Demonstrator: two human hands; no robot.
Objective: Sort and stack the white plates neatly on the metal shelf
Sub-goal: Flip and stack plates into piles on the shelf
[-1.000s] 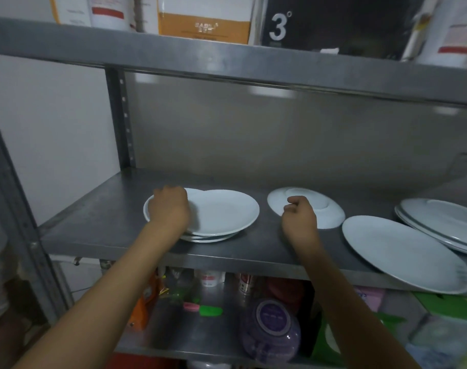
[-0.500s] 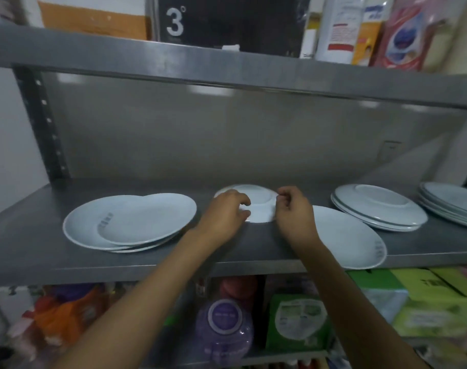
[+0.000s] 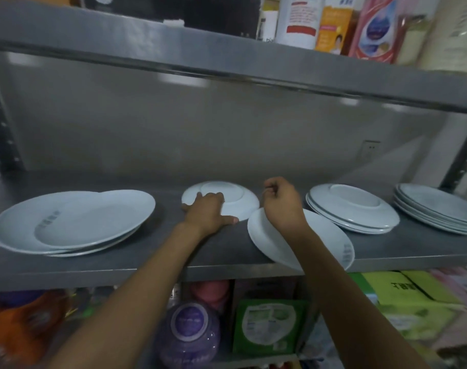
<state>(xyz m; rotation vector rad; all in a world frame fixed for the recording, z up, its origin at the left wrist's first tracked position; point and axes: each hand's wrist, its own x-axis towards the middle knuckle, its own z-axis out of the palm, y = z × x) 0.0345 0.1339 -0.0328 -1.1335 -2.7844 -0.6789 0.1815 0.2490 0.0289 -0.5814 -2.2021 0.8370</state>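
Observation:
On the metal shelf (image 3: 173, 251) lies a small white plate (image 3: 235, 198), upside down, at the middle. My left hand (image 3: 207, 210) rests on its left near part, fingers laid over it and thumb along its near rim. My right hand (image 3: 281, 206) hovers with curled fingers just right of that plate, above the far edge of a large white plate (image 3: 325, 241) that overhangs the shelf's front edge; I see nothing held in it. An untidy stack of large plates (image 3: 75, 219) lies at the left. Two more stacks sit right (image 3: 354, 206) and far right (image 3: 440, 209).
The upper shelf (image 3: 227, 57) hangs low overhead with bottles and cartons on it. Below the plate shelf stand a purple jar (image 3: 189, 334), green packets (image 3: 269, 326) and green boxes (image 3: 408, 302). A steel back panel closes the rear.
My left hand left the left stack and came to the small middle plate. My right hand let go of that plate's right rim and drew back slightly. The view swung right.

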